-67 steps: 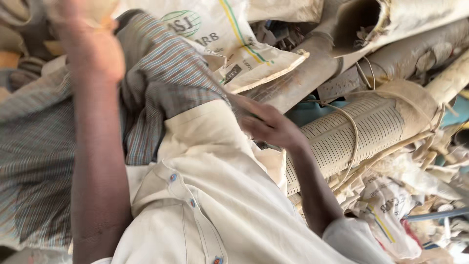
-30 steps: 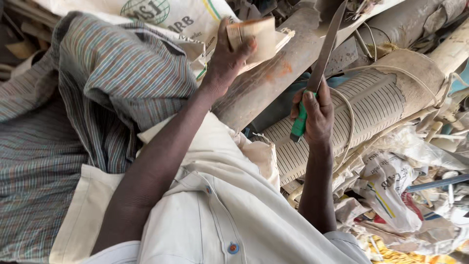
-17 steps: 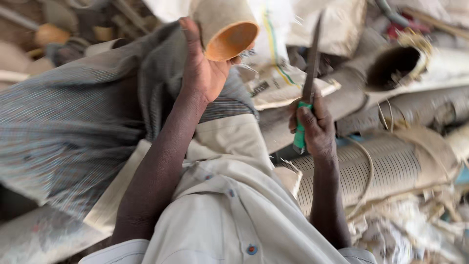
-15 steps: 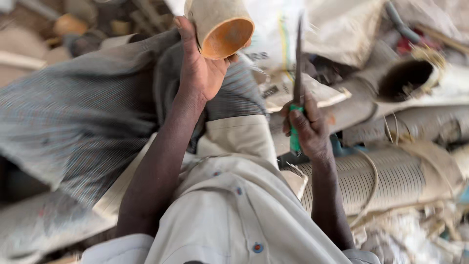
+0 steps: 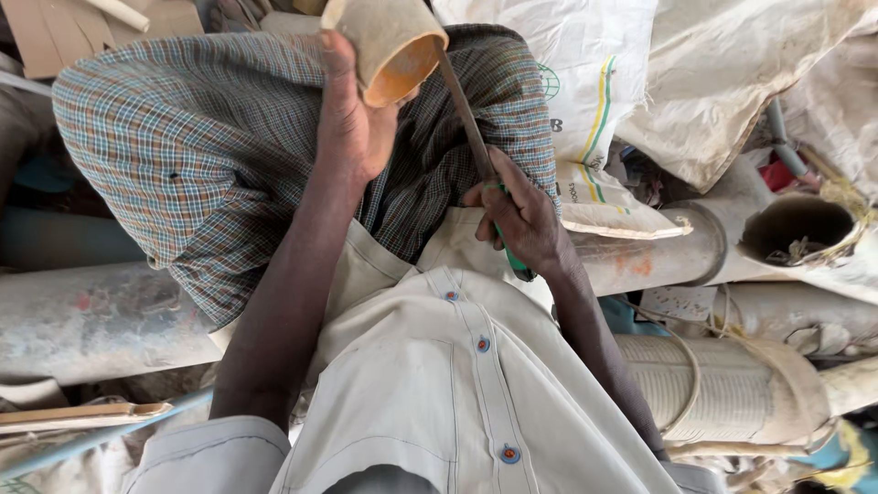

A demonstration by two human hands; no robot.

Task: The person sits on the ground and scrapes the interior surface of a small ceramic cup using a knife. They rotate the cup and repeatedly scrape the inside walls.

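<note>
Head view: left hand [image 5: 352,128] is gripping a short pipe section [image 5: 389,41] raised above the checked cloth [image 5: 183,155]. Right hand [image 5: 521,215] is clenching a green-handled knife [image 5: 471,137], blade meeting the pipe's rim; trimming seems underway, needing a steady hold.

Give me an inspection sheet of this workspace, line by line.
Surface: no table; the work is held above the lap, over a checked cloth and a cream shirt.
Job's things: short tan pipe piece, orange inside, open end tilted down; long blade with green handle touching its rim.
Clutter: large grey pipes, a ribbed pipe, white sacks, cardboard scraps.
Grippers: left hand grips the pipe piece; right hand grips the blade's handle.
Cables: cord tied round the ribbed pipe.
Surroundings: open pipe mouth with debris inside.
</note>
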